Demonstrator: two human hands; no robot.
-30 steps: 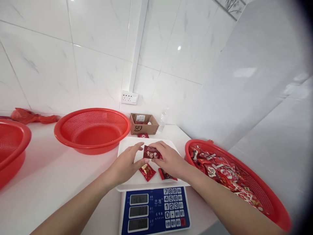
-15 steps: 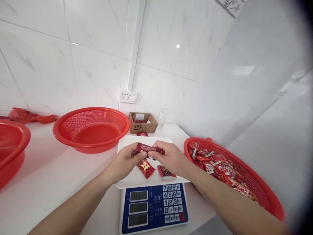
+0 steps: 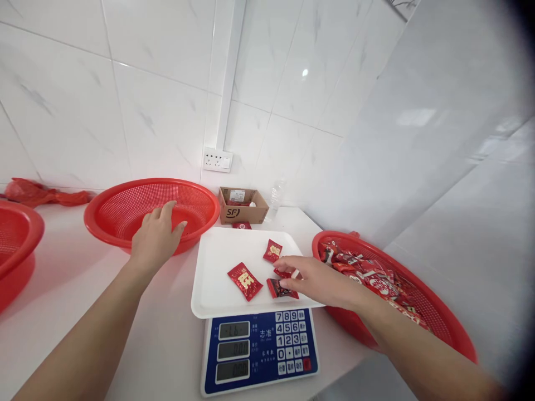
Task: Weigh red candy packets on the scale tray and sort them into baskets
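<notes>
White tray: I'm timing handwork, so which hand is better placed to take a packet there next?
Probably the right hand: it is at the red packets on the white tray, while the left hand is off the tray, by a red basket.

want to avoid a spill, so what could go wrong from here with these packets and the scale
The right hand is at the packets toward the right side of the tray, so a careless sweep could push one off. Pressing on the tray might disturb the scale below. The right forearm crosses in front of the filled basket, so it may bump it.
</notes>
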